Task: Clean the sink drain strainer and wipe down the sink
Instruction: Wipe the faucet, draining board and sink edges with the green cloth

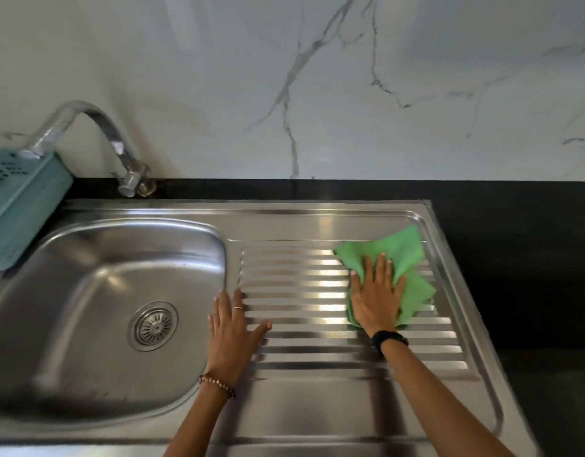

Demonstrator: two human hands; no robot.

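Fingers (226,300) of my left hand (230,338) lie flat and spread on the sink (317,410), holding nothing.

From the left edge: a teal basket (24,206) sits under the faucet (96,127), then the basin with the drain strainer (153,325) seated in its floor, steel slots looking clean and dry from here. My left hand braces at the rim between basin and ribbed drainboard (294,291). Toward the far right corner, my right hand (377,300) presses open-palmed, fingers splayed, on the green cloth (401,255), which lies bunched across the ribs. I judge the risk is the cloth skating over ridge tops and leaving the grooves unwiped, or slipping out from under a palm that only presses.
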